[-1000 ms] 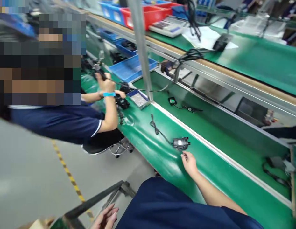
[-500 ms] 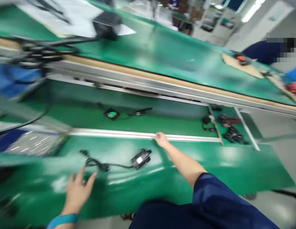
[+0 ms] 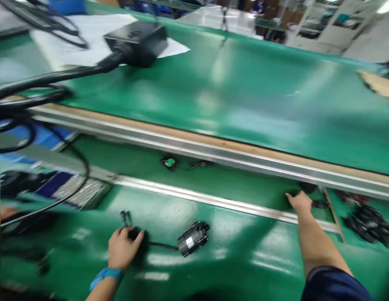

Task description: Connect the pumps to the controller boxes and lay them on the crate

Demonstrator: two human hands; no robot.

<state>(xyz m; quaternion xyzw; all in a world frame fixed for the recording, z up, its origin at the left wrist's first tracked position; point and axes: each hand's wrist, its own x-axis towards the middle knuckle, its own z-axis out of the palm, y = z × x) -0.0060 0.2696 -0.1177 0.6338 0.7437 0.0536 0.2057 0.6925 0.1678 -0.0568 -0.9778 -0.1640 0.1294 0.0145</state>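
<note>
On the near green bench lies a small black ribbed device point(image 3: 193, 239) with a white label. Its black cable point(image 3: 163, 246) runs left to my left hand point(image 3: 123, 247), whose fingers curl over the cable's bundled part. The cable's end point(image 3: 124, 216) pokes out beyond the fingers. My right hand point(image 3: 300, 201) reaches over the pale metal rail point(image 3: 194, 200) into the recessed green channel, thumb stretched out. Right beside it is a black block point(image 3: 307, 187), partly hidden by the hand and upper shelf; whether they touch is unclear.
A green fan-like part point(image 3: 169, 161) with a thin cable lies in the channel. Black cables point(image 3: 368, 223) fill the right compartment. Above, the raised shelf edge point(image 3: 213, 144) overhangs the channel. A black power adapter point(image 3: 138, 44) and thick cable loops point(image 3: 28, 98) are at upper left.
My left hand has gone from spread beside the cable to curled over it. The right hand has left the rail's middle and moved right, into the channel. The view has shifted.
</note>
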